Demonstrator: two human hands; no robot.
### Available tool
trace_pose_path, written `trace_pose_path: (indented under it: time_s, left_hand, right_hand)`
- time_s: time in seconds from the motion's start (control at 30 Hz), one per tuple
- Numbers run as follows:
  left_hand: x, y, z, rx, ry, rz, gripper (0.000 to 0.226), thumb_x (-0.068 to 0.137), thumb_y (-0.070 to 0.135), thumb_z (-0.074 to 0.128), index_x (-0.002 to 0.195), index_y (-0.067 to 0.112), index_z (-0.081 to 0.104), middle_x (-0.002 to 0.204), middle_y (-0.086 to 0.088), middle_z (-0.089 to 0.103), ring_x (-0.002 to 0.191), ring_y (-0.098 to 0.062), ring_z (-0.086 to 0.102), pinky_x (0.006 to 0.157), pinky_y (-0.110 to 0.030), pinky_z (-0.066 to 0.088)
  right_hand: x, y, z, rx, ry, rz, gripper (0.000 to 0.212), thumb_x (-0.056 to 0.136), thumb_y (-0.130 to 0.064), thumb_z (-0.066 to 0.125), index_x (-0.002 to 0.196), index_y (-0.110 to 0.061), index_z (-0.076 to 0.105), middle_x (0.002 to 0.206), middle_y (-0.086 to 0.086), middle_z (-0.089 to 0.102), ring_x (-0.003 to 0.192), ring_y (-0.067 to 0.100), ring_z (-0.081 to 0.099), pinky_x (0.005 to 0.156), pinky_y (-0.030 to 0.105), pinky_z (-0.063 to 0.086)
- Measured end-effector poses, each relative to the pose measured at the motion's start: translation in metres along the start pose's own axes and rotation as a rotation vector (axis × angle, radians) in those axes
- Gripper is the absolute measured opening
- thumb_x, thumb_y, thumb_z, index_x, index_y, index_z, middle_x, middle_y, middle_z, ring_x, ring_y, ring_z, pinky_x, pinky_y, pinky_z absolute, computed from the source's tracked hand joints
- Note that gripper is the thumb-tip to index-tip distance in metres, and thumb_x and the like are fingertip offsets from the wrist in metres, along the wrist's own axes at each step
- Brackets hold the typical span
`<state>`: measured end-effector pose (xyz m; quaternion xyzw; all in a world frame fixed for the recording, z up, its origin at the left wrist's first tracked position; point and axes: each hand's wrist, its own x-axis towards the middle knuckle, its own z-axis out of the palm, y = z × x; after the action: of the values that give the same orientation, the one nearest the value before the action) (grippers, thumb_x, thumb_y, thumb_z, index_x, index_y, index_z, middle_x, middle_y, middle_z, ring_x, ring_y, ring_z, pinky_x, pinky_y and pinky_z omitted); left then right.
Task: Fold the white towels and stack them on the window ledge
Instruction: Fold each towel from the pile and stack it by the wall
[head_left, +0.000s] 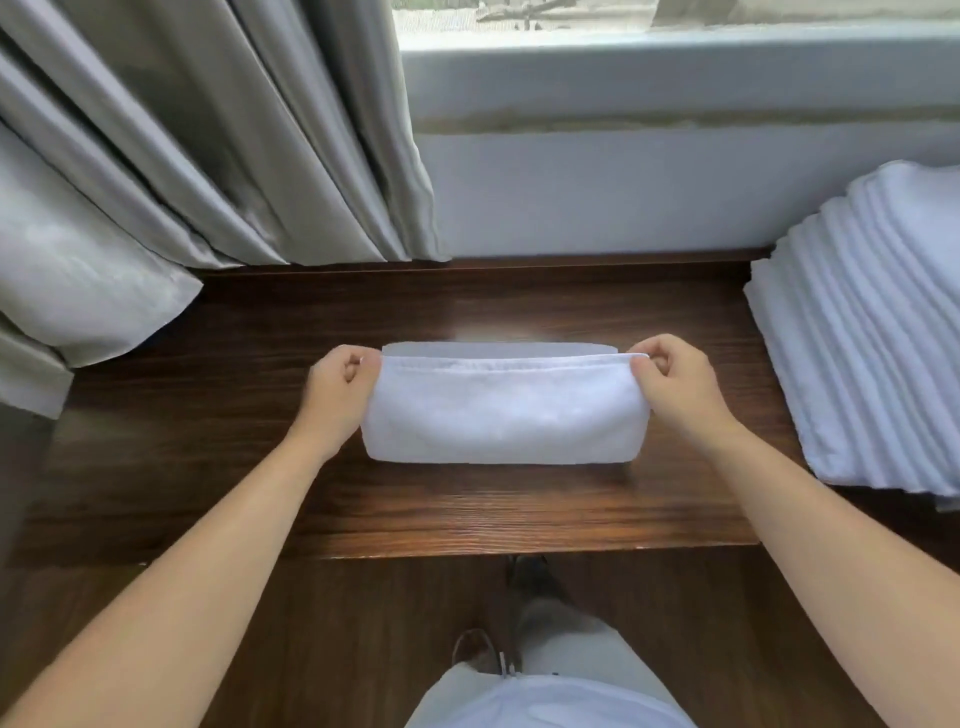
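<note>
1. Dark wood-grain surface (467, 514), glossy, with a bright daylight glare patch near its middle.
2. Pale wall (597, 197) rises behind it, a discoloured horizontal band running across it.
3. Window (571, 13) at top, daylight outside.
4. Grey pleated curtain (218, 130) hangs left, hem touching the surface.
5. Dark wood floor (337, 623) below.

The tall stack of folded white towels (878, 332) runs off the right edge, so its full width is unseen. The grey pleated curtain (171, 130) is cut off at left and top. The curled fingers (353, 364) hide the towel corners they pinch.
</note>
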<state>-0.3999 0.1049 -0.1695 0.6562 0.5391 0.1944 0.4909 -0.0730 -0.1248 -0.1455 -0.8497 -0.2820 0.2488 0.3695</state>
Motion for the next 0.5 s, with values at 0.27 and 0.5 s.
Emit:
trace_pose_path:
  time_s: [0.27, 0.5]
  left_hand:
    - [0.055, -0.006, 0.038, 0.170, 0.111, -0.026, 0.020, 0.104, 0.032, 0.055, 0.120, 0.022, 0.063, 0.095, 0.015, 0.062, 0.086, -0.001, 0.059, 0.068, -0.019, 0.042]
    - [0.070, -0.010, 0.055, 0.274, 0.162, -0.016, 0.027, 0.106, 0.032, 0.052, 0.124, 0.014, 0.061, 0.091, 0.015, 0.058, 0.087, -0.003, 0.059, 0.068, -0.014, 0.037]
  right_hand:
    - [0.061, 0.015, 0.035, -0.094, -0.002, 0.050, 0.010, 0.101, -0.021, 0.054, 0.103, -0.019, 0.063, 0.090, -0.008, 0.063, 0.082, 0.005, 0.056, 0.068, 0.024, 0.040]
    - [0.079, 0.021, 0.049, -0.148, -0.027, 0.118, 0.014, 0.105, -0.025, 0.052, 0.114, -0.018, 0.061, 0.092, -0.012, 0.059, 0.095, 0.017, 0.060, 0.082, 0.034, 0.047]
